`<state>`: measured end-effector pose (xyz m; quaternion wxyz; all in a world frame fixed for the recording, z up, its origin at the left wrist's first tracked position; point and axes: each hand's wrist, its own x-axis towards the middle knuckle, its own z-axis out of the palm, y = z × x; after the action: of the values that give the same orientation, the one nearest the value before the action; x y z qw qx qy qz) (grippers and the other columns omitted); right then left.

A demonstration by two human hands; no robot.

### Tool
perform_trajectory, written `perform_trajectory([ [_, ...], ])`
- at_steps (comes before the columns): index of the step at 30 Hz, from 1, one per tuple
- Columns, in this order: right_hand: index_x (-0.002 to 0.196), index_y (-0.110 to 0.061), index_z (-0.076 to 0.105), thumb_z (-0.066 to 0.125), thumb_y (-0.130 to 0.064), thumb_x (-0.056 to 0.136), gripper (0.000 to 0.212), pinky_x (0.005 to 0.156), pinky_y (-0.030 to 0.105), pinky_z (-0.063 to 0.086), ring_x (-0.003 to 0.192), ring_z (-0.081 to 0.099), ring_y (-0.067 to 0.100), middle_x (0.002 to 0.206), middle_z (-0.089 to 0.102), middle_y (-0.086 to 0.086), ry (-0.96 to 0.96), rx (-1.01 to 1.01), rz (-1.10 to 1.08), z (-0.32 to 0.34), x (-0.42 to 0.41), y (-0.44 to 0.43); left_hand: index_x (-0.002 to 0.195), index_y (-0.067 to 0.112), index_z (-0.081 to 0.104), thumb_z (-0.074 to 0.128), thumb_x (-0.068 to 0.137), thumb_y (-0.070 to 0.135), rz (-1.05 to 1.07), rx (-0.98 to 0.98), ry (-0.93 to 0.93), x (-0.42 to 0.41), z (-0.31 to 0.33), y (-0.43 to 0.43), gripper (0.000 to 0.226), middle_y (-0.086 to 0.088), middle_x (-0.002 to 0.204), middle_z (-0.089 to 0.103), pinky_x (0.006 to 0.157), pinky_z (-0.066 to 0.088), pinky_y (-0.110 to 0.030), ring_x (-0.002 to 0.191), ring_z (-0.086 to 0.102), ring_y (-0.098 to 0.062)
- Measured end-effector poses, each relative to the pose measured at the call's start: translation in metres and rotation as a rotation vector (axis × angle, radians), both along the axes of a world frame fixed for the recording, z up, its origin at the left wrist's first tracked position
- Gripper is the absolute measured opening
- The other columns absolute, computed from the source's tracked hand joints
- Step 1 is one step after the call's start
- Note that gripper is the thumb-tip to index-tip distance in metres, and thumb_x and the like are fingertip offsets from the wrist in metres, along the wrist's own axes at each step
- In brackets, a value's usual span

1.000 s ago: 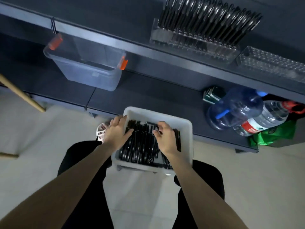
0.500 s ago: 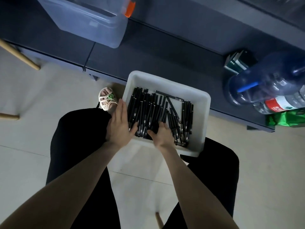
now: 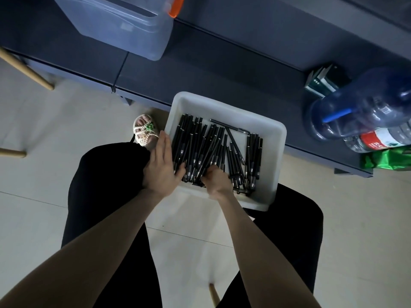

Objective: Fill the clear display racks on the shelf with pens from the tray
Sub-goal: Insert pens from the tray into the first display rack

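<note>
— What's changed in the last second?

— Both hands have slid back from the middle of the heap to its near end, and the head has dipped, so the display racks up top are out of sight now. I'd say a batch is being gathered, with nothing carried up yet.

— Where are the pens (image 3: 200, 147)?

— All in the white tray (image 3: 278, 152), which seems to rest across the person's knees, just in front of the low dark shelf (image 3: 222, 70). Most lie roughly parallel, and one lies crosswise at the far end.

— And the left hand (image 3: 161, 165)?

— Flat, with the fingers straight and together along the tray's left side. The thumb is spread out onto the pens, as if squaring the pile.

— The right hand (image 3: 216, 180)?

— Knuckles up, with the fingers curled down round the near ends of a bunch. I can't tell how many it has, since the fingertips are buried.

— So what comes next?

— Probably a lift, and a loose bundle could shed a few.
</note>
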<state>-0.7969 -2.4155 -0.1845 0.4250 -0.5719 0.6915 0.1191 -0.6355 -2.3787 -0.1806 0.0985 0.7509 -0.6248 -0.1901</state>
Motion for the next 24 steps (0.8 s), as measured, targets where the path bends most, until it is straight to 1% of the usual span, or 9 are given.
perform_trajectory([
  [3, 0.091, -0.021, 0.058, 0.056, -0.032, 0.088, 0.012, 0.089, 0.039, 0.044, 0.101, 0.061, 0.028, 0.098, 0.068, 0.006, 0.006, -0.005, -0.008, -0.002, -0.001, 0.001, 0.144, -0.003, 0.022, 0.036, 0.082, 0.049, -0.003, -0.018, -0.007, 0.0, -0.001, 0.0, 0.082, -0.019, 0.151, 0.025, 0.077, 0.055, -0.039, 0.131, 0.037, -0.038],
  [7, 0.1, -0.022, 0.06, 0.053, -0.051, 0.088, 0.032, 0.101, 0.043, 0.028, 0.113, 0.054, 0.027, 0.105, 0.067, 0.004, 0.06, 0.005, -0.014, -0.004, -0.001, -0.001, 0.143, -0.004, 0.023, 0.036, 0.083, 0.049, -0.007, -0.023, -0.02, 0.0, -0.002, 0.0, 0.081, -0.02, 0.15, 0.026, 0.079, 0.056, -0.039, 0.131, 0.038, -0.038],
  [10, 0.097, -0.024, 0.06, 0.054, -0.048, 0.088, 0.026, 0.102, 0.046, 0.024, 0.113, 0.054, 0.025, 0.102, 0.068, 0.002, 0.077, 0.007, -0.048, -0.004, 0.001, -0.005, 0.143, -0.004, 0.023, 0.036, 0.082, 0.049, -0.013, -0.021, -0.016, 0.001, -0.003, 0.0, 0.082, -0.02, 0.15, 0.026, 0.082, 0.056, -0.041, 0.132, 0.036, -0.039],
  [12, 0.08, -0.024, 0.056, 0.056, -0.04, 0.088, 0.017, 0.1, 0.046, 0.024, 0.107, 0.057, 0.024, 0.093, 0.067, 0.0, 0.061, 0.01, -0.076, -0.004, 0.002, -0.006, 0.143, -0.004, 0.024, 0.036, 0.082, 0.049, -0.011, -0.017, -0.016, 0.001, -0.002, 0.0, 0.082, -0.019, 0.15, 0.026, 0.079, 0.056, -0.04, 0.132, 0.037, -0.039],
  [15, 0.066, -0.025, 0.047, 0.054, -0.031, 0.088, 0.024, 0.095, 0.043, 0.022, 0.105, 0.056, 0.023, 0.084, 0.063, 0.0, 0.034, -0.053, -0.131, 0.002, 0.001, -0.006, 0.143, -0.004, 0.026, 0.04, 0.083, 0.049, -0.009, -0.011, -0.013, 0.001, 0.0, 0.0, 0.081, -0.019, 0.149, 0.028, 0.074, 0.055, -0.038, 0.13, 0.039, -0.039],
  [18, 0.099, -0.03, 0.064, 0.051, -0.033, 0.094, 0.014, 0.096, 0.039, 0.02, 0.11, 0.051, 0.017, 0.1, 0.067, -0.002, -0.044, -0.145, -0.239, 0.012, -0.005, -0.004, 0.145, -0.003, 0.02, 0.056, 0.084, 0.041, -0.004, 0.012, 0.044, 0.001, 0.004, -0.001, 0.084, -0.019, 0.153, 0.02, 0.087, 0.049, -0.046, 0.134, 0.031, -0.039],
  [20, 0.114, -0.023, 0.065, 0.056, -0.03, 0.094, 0.023, 0.102, 0.037, 0.028, 0.106, 0.054, 0.016, 0.105, 0.068, -0.002, -0.186, -0.186, -0.334, 0.023, -0.011, -0.003, 0.146, -0.001, 0.017, 0.061, 0.085, 0.037, 0.009, 0.036, 0.075, 0.003, 0.01, -0.001, 0.084, -0.018, 0.154, 0.016, 0.097, 0.039, -0.051, 0.137, 0.025, -0.038],
  [22, 0.107, -0.011, 0.07, 0.066, -0.017, 0.088, 0.021, 0.095, 0.036, 0.044, 0.088, 0.061, 0.015, 0.094, 0.068, 0.003, -0.347, -0.277, -0.393, 0.043, -0.018, -0.005, 0.144, 0.001, 0.024, 0.06, 0.086, 0.038, -0.008, 0.01, 0.08, 0.004, 0.023, -0.006, 0.077, -0.019, 0.151, 0.022, 0.102, 0.034, -0.055, 0.136, 0.027, -0.037],
  [24, 0.101, -0.003, 0.071, 0.071, -0.008, 0.081, 0.02, 0.085, 0.029, 0.049, 0.079, 0.06, 0.014, 0.091, 0.065, 0.006, -0.422, -0.365, -0.395, 0.068, -0.025, -0.012, 0.144, 0.006, 0.029, 0.057, 0.089, 0.036, -0.076, -0.065, 0.064, 0.002, 0.044, -0.017, 0.069, -0.015, 0.15, 0.027, 0.105, 0.031, -0.056, 0.137, 0.026, -0.034],
])
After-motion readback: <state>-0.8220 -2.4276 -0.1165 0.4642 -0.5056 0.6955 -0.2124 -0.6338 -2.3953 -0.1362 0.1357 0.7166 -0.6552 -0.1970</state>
